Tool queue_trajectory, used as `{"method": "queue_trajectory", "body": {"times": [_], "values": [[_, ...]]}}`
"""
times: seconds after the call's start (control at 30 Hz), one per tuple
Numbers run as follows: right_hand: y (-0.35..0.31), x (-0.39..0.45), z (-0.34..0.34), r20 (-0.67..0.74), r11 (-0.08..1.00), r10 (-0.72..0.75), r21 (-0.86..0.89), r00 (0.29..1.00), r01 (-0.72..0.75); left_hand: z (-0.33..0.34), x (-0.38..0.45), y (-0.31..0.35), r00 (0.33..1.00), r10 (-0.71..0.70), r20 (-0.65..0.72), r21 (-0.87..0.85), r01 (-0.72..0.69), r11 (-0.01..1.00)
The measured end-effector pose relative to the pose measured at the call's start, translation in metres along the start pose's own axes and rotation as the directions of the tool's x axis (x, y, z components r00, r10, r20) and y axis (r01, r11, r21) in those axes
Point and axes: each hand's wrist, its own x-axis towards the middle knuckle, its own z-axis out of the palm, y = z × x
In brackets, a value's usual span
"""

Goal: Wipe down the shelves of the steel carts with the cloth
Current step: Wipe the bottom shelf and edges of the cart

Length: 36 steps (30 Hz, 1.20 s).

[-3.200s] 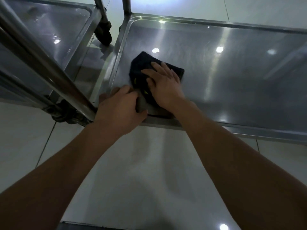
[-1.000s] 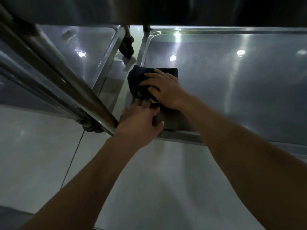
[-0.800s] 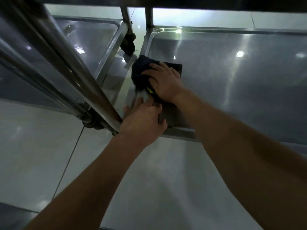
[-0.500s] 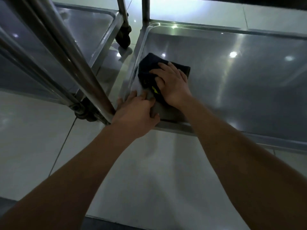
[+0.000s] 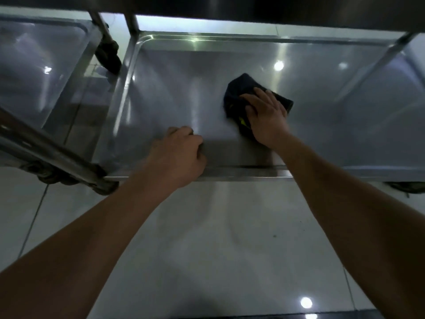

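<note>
A dark cloth [image 5: 239,93] with a small yellow mark lies on the bottom shelf [image 5: 333,125] of a steel cart, near the shelf's middle. My right hand [image 5: 266,116] presses flat on the cloth with straight fingers, covering most of it. My left hand [image 5: 177,155] rests over the shelf's near rim [image 5: 243,173], its fingers curled round the edge. The shelf surface shines with light reflections.
A second steel cart's low shelf [image 5: 39,72] stands to the left, with a black caster wheel [image 5: 108,54] between the two carts. A slanted steel post [image 5: 46,148] crosses the near left. An upper shelf [image 5: 253,10] overhangs at the top. Glossy tiled floor [image 5: 218,249] lies below my arms.
My right hand has slid the cloth from the shelf's left near corner rightward toward the middle. My left hand has shifted right along the near rim. The view has dropped under the upper shelf.
</note>
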Motion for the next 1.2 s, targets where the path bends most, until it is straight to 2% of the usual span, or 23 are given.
{"method": "queue_trajectory", "body": {"times": [0.13,0.27,0.37,0.47,0.6,0.83,0.97,1.2], "values": [[0.051,-0.013,-0.025,-0.058,0.986,0.165,0.016,0.985,-0.164,0.003,0.003,0.012,0.999,-0.003,-0.049,-0.014,0.002,1.0],[0.059,-0.031,-0.031,-0.048,0.987,0.162,-0.015,0.986,-0.163,0.011,0.006,0.049,0.991,0.128,-0.028,-0.037,-0.129,0.991],[0.054,-0.052,-0.032,-0.033,0.987,0.155,-0.022,0.987,-0.156,0.022,0.007,0.067,0.994,0.107,0.004,-0.05,-0.106,0.993],[0.044,-0.083,-0.033,-0.023,0.988,0.152,-0.035,0.988,-0.153,0.031,0.003,0.066,0.996,0.082,-0.024,-0.06,-0.083,0.995],[0.03,-0.116,-0.03,0.076,0.986,0.163,-0.06,0.984,-0.158,0.038,0.006,0.06,0.992,0.089,-0.088,-0.082,-0.096,0.992],[0.014,-0.121,-0.035,0.235,0.972,0.221,-0.133,0.947,-0.194,0.054,0.009,0.051,0.986,0.125,-0.111,-0.147,-0.14,0.979],[0.019,-0.118,-0.045,0.343,0.966,0.193,-0.231,0.919,-0.117,0.048,0.005,0.052,0.986,0.14,-0.094,-0.173,-0.154,0.973],[0.028,-0.124,-0.036,0.213,0.982,0.072,-0.187,0.974,-0.031,0.044,0.004,0.064,0.987,0.019,-0.157,-0.189,-0.049,0.981]]}}
